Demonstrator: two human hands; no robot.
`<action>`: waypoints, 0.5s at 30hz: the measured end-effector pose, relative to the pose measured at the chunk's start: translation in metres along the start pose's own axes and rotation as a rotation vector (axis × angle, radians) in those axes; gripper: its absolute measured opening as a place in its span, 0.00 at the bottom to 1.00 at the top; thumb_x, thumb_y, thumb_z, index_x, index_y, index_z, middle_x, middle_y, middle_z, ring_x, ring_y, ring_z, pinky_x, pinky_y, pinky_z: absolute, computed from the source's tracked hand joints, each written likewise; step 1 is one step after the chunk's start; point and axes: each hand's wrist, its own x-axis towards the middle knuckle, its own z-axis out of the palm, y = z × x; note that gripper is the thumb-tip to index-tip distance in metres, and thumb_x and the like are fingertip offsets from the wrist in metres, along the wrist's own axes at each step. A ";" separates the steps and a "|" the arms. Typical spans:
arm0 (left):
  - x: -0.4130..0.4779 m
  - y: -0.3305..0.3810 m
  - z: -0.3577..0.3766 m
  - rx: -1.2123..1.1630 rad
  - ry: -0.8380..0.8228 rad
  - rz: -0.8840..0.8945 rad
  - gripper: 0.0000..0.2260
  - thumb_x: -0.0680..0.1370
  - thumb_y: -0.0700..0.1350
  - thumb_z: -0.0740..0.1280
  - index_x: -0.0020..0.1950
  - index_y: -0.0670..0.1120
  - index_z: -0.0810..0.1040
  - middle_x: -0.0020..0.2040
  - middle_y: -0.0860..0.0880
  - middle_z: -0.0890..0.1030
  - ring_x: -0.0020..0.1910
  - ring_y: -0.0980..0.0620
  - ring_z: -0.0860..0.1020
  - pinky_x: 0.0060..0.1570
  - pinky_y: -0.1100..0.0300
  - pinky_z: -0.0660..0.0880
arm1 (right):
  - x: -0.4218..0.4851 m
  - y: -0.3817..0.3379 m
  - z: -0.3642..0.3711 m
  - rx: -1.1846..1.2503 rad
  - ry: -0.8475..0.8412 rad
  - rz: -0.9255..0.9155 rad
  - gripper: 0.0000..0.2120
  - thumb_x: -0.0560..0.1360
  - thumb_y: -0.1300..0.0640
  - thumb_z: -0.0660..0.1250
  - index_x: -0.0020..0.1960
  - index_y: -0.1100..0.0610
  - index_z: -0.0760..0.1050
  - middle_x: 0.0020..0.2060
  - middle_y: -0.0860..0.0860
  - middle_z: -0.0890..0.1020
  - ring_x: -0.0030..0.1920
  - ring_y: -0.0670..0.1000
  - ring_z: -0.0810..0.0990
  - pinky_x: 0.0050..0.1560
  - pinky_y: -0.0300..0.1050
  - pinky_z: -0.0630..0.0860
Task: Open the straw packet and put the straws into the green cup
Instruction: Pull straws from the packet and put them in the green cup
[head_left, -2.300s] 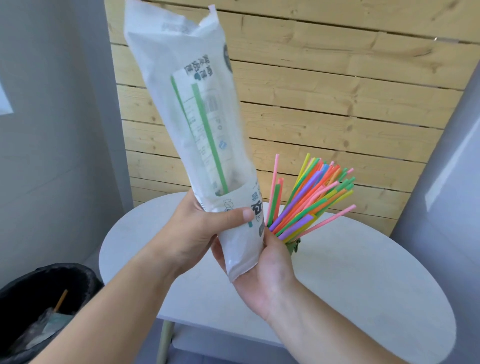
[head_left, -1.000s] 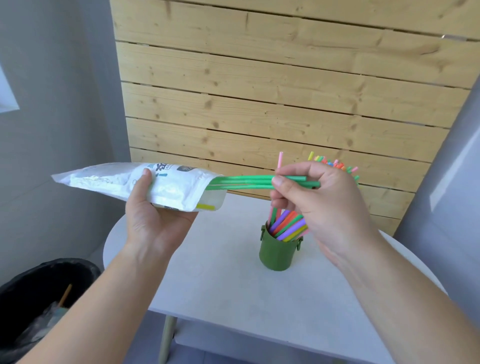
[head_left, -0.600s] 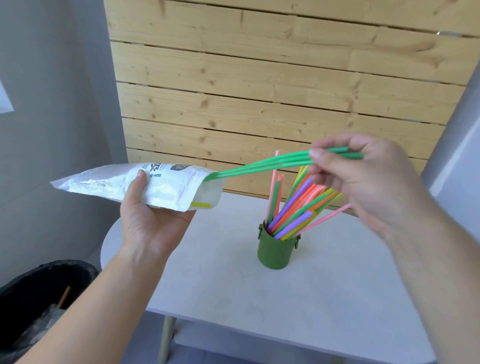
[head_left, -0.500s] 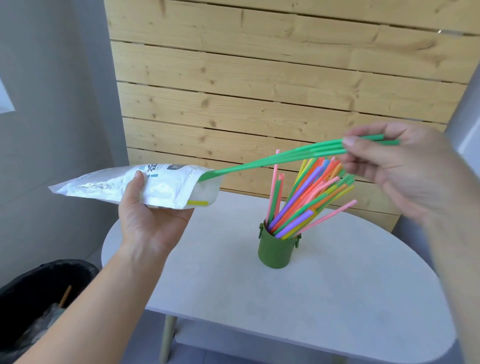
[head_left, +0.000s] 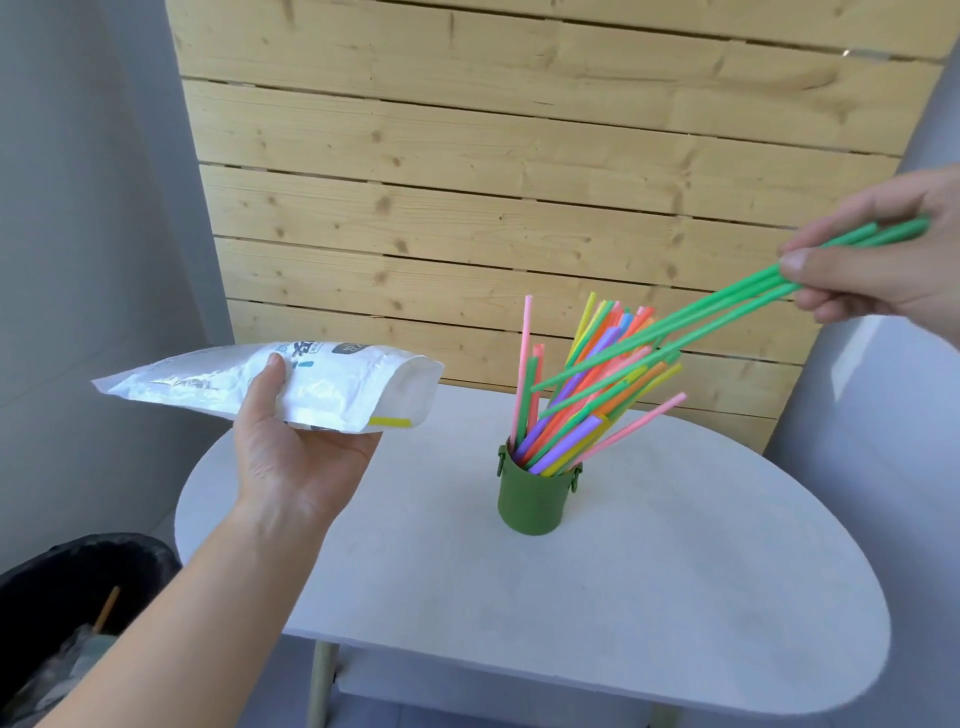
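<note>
Pulled fully clear of the packet (head_left: 332, 387) gripped in the left hand (head_left: 296, 457), a few green straws (head_left: 763, 286) sit pinched in the right hand (head_left: 883, 265), slanting down over the green cup (head_left: 535, 501) standing on the desk (head_left: 649, 597) between both hands

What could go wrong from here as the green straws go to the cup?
The right hand pinches the green straws near one end, so their free tips may splay and miss the green cup.
The cup is crowded with coloured straws leaning right; pushing more in might tip it.
</note>
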 end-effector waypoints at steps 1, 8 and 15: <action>-0.001 -0.002 0.001 0.005 -0.002 -0.001 0.20 0.81 0.51 0.70 0.70 0.44 0.77 0.62 0.42 0.86 0.58 0.40 0.86 0.63 0.42 0.79 | 0.006 -0.002 0.003 -0.053 0.001 0.009 0.06 0.72 0.62 0.76 0.39 0.55 0.83 0.28 0.55 0.85 0.28 0.47 0.84 0.33 0.35 0.81; -0.005 -0.004 0.004 0.025 -0.018 -0.022 0.21 0.80 0.51 0.70 0.72 0.44 0.77 0.64 0.42 0.85 0.59 0.40 0.86 0.57 0.42 0.82 | 0.038 -0.023 0.047 -0.241 -0.196 0.043 0.02 0.74 0.62 0.75 0.42 0.58 0.83 0.34 0.59 0.84 0.33 0.53 0.82 0.38 0.40 0.83; -0.006 -0.001 0.005 0.015 -0.019 -0.016 0.20 0.81 0.50 0.70 0.71 0.44 0.77 0.64 0.42 0.85 0.59 0.39 0.86 0.58 0.40 0.82 | 0.053 -0.028 0.086 -0.442 -0.303 -0.023 0.05 0.74 0.60 0.75 0.39 0.55 0.83 0.34 0.58 0.85 0.31 0.51 0.81 0.38 0.43 0.80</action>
